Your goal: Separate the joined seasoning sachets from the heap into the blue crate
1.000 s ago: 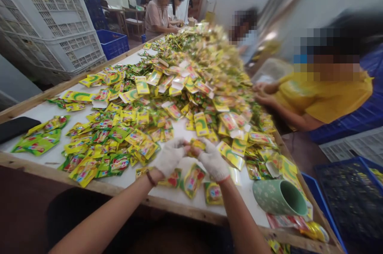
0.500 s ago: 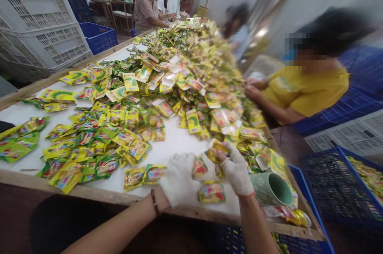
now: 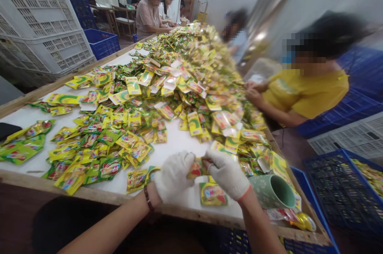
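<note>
My left hand, in a white fingerless work glove, is closed on the left side of a small yellow-and-green snack packet. My right hand, gloved the same way, pinches at the packet's right edge, its bare fingertips close to the left hand's. Part of the packet is hidden by the fingers. Just below, between the wrists, another packet lies flat on the white tabletop. Left of my left hand lies a yellow packet. A green patterned cup lies on its side beside my right wrist.
A big heap of packets and small yellow boxes stretches down the wood-edged table. A co-worker in a yellow shirt sits at the right; others sit farther back. Blue crates stand at the right, stacked white crates at the left.
My right hand has moved left and down, bringing its fingers against my left hand's. The yellow packet that showed in its fingers is now mostly hidden. The view has shifted slightly.
</note>
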`<state>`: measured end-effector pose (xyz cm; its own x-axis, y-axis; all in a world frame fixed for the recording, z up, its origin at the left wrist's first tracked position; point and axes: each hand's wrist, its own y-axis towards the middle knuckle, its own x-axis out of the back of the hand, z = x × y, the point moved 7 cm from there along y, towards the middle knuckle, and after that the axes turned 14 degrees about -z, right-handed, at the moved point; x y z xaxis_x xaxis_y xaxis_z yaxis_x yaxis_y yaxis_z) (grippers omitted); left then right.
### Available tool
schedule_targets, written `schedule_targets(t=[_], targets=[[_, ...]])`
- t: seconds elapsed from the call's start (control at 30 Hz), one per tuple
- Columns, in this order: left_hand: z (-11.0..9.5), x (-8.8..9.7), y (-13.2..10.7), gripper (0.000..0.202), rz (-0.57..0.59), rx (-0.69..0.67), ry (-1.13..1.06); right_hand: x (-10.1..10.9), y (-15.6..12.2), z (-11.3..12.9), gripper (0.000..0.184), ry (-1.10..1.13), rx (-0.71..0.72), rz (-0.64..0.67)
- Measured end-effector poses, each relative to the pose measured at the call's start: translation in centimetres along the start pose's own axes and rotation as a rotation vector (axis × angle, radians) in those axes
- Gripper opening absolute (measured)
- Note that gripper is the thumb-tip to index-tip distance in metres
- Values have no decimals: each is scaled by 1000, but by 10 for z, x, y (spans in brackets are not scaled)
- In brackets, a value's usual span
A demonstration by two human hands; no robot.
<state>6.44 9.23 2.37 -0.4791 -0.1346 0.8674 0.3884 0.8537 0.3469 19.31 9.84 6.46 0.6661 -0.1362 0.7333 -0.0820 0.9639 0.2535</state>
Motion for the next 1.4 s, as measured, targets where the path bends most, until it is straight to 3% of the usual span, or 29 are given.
schedule_targets(t=[0.07, 0.17, 0.23, 0.3, 0.47, 0.6, 0.8, 0.93, 1.03, 1.1, 1.2, 1.27, 1.4], targets=[[4, 3, 0, 38, -16, 24, 17, 3, 1, 4, 15, -37, -22, -83], [10, 10, 0, 38, -59, 59, 45, 5, -2, -2, 32, 153, -145, -152], [10, 13, 0, 41, -92, 26, 41, 2, -4, -7, 23, 245, -197, -124], [8, 15, -1, 43, -143, -21, 32, 3, -5, -6, 12, 203, -181, -138], [7, 19, -7, 40, -369, -8, 1, 8, -6, 9, 16, 93, -72, -303], [10, 17, -9, 40, -377, 25, -4, 2, -6, 9, 19, 156, -109, -348], [18, 15, -13, 46, -371, 12, 55, -8, -9, 13, 24, -3, -53, -137], [18, 14, -15, 44, -375, -29, 50, -11, -15, 12, 26, 138, -164, -41], [15, 12, -16, 41, -364, -42, -21, -27, -22, 11, 26, 307, -304, 141], [14, 12, -17, 41, -375, -7, -75, -36, -26, 12, 21, 403, -361, 246], [10, 12, -17, 45, -356, 76, -186, -39, -24, 12, 21, 423, -388, 302], [8, 10, -15, 39, -277, 143, -292, -35, -16, 14, 19, 378, -331, 306], [15, 2, -20, 25, -99, 347, -610, -29, -5, 36, 26, 411, -25, 320]])
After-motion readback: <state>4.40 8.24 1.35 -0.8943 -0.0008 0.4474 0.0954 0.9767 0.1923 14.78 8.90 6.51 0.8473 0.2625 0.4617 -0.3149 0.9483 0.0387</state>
